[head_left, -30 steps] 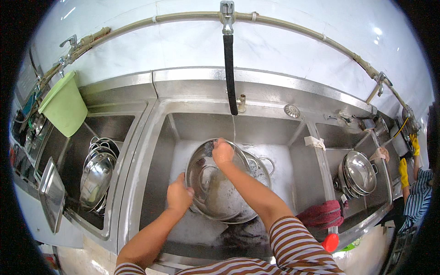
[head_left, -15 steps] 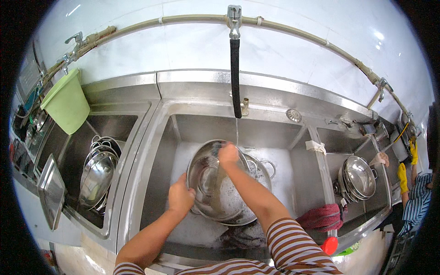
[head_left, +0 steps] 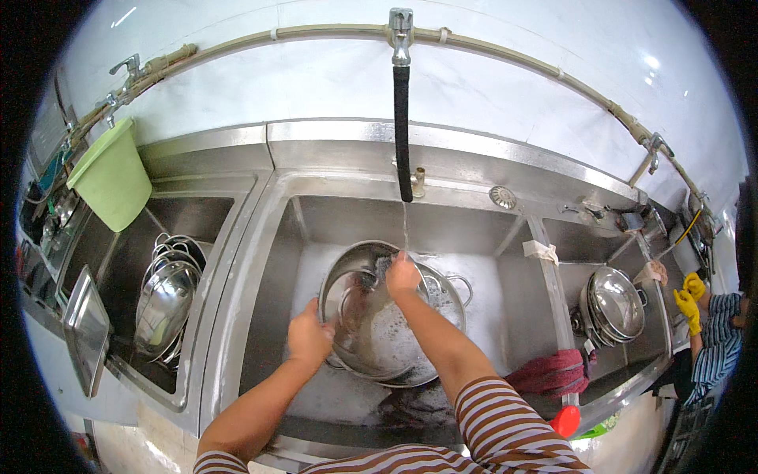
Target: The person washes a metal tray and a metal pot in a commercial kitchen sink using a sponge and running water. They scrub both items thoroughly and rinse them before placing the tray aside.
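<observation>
The scrubbing looks partway along: the steel pan (head_left: 359, 344) lies tilted in the middle basin (head_left: 525, 308), overlapping a second pan (head_left: 448, 306) to its right, with suds and murky liquid inside it. The left hand (head_left: 309, 336) grasps its left rim; the right hand (head_left: 403, 275) appears closed around a dark scrubber (head_left: 382, 267) against the far inner wall. Rinsing seems left to do, as water trickles from the black hose (head_left: 403, 134) beyond. Whether the stacked pans (head_left: 166, 304) in the left basin are washed, I cannot tell.
</observation>
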### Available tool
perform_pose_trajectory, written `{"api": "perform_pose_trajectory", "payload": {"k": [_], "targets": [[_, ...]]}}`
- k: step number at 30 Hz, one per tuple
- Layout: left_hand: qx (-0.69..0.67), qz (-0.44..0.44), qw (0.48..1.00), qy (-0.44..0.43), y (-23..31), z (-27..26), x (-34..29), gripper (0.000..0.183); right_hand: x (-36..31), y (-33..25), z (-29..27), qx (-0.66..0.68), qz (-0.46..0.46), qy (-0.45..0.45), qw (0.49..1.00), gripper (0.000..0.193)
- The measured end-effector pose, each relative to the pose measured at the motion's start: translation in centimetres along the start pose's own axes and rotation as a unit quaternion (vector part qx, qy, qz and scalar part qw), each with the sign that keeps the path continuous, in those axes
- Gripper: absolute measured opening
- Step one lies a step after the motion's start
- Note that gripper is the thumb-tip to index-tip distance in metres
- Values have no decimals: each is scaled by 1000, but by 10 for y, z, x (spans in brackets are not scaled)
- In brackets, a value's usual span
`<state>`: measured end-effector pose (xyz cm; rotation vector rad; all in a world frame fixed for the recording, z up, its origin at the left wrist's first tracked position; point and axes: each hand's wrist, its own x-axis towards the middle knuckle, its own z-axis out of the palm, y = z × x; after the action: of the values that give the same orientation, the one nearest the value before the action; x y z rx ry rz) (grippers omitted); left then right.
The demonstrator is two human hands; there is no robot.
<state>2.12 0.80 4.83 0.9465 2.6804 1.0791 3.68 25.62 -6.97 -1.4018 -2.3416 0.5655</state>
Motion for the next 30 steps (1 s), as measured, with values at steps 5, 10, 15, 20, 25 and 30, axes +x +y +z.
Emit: {"api": "perform_pose_trajectory", "payload": {"k": [5,10,15,20,25,30], "targets": [[-14,-15,1000,-5,-13,8,3,43,-44,56,22,-166,-70,-107,978,25],[-1,2,1000,26,-21,15,8,43,-100,75,-9,-172,-170,-296,924,28],[-9,1,1000,27,-17,16,11,43,-149,51,7,-158,-186,-454,857,35],[-9,-12,1000,14,-9,12,8,42,-162,-17,-9,248,-248,-363,864,31],[-21,-51,998,-19,-9,9,5,42,-119,-68,8,420,-178,-148,878,16],[-21,-16,1000,-2,-1,7,0,43,-40,-46,-1,201,-117,52,971,23]]}}
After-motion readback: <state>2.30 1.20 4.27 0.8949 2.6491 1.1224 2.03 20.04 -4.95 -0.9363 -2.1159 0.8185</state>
